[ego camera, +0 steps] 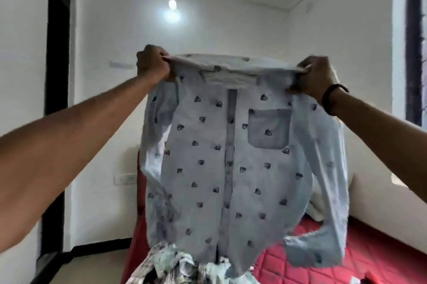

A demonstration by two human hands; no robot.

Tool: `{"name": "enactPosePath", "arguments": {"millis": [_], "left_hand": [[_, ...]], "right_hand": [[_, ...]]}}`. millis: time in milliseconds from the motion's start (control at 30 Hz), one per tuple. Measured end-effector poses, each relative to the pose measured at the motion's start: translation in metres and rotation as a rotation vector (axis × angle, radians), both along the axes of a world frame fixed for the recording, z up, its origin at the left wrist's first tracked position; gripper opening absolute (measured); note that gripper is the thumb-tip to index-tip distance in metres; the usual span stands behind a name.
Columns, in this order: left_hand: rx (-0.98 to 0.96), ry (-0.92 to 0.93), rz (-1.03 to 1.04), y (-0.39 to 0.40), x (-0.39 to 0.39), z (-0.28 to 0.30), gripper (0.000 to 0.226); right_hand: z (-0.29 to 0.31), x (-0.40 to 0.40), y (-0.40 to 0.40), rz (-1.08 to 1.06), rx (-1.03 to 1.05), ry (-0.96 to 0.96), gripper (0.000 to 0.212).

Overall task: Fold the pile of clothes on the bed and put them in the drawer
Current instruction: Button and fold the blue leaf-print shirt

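Pale-blue printed shirt [233,149] hangs in the air over the bed's [288,258] near edge | left hand [153,64] and right hand [316,78] each clench a shoulder | risk: dangling sleeves bunch when laid; hem snags the clothes pile [175,265] below
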State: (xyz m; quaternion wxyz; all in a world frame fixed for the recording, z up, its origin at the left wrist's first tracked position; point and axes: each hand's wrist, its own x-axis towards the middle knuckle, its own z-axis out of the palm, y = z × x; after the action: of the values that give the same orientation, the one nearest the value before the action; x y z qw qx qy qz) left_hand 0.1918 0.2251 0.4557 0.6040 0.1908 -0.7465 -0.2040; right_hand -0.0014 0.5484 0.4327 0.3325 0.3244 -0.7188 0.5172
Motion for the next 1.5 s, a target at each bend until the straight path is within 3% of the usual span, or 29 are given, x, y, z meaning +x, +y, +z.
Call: {"name": "enactPosePath", "arguments": {"millis": [67, 200, 367, 567, 633, 767, 933, 1000, 1100, 1167, 1300, 1367, 1500], "left_hand": [[-0.018, -0.053, -0.027, -0.003, -0.010, -0.003, 0.032], [-0.072, -0.248, -0.012, -0.007, -0.041, -0.037, 0.031], [0.010, -0.416, -0.068, 0.017, -0.127, -0.108, 0.014], [0.158, -0.495, -0.186, 0.074, -0.274, -0.179, 0.059], [0.172, -0.430, -0.272, 0.091, -0.318, -0.166, 0.055], [0.224, -0.223, -0.341, 0.111, -0.378, -0.109, 0.007], [0.548, -0.066, -0.626, 0.087, -0.394, -0.074, 0.066], [0.551, -0.174, -0.664, 0.061, -0.372, -0.103, 0.084], [0.261, -0.496, -0.352, 0.022, -0.328, -0.165, 0.096], [0.145, -0.664, -0.214, -0.004, -0.296, -0.224, 0.092], [0.288, -0.884, 0.013, -0.069, -0.238, -0.365, 0.050], [0.327, -0.869, 0.027, -0.085, -0.221, -0.419, 0.030], [0.369, -0.892, 0.067, -0.140, -0.158, -0.527, 0.024]], "right_hand": [[-0.010, 0.006, 0.012, 0.087, 0.017, -0.117, 0.013], [-0.021, -0.011, 0.045, 0.089, -0.149, -0.157, 0.010], [-0.097, -0.073, 0.073, -0.003, -0.158, -0.343, 0.018], [-0.171, -0.175, 0.130, -0.256, -0.178, -0.391, 0.007], [-0.159, -0.196, 0.154, -0.369, -0.144, -0.287, 0.011], [-0.106, -0.190, 0.182, -0.511, 0.043, 0.050, 0.027], [-0.093, -0.095, 0.164, -0.720, 0.580, 0.372, 0.066], [-0.130, -0.055, 0.145, -0.638, 0.621, 0.395, 0.062], [-0.197, -0.003, 0.108, -0.592, 0.752, 0.573, 0.042], [-0.252, 0.029, 0.069, -0.465, 0.892, 0.567, 0.036], [-0.370, 0.082, -0.017, -0.119, 1.130, 0.315, 0.037], [-0.408, 0.102, -0.039, 0.043, 1.238, 0.125, 0.034], [-0.510, 0.150, -0.113, 0.344, 1.338, -0.202, 0.037]]}}
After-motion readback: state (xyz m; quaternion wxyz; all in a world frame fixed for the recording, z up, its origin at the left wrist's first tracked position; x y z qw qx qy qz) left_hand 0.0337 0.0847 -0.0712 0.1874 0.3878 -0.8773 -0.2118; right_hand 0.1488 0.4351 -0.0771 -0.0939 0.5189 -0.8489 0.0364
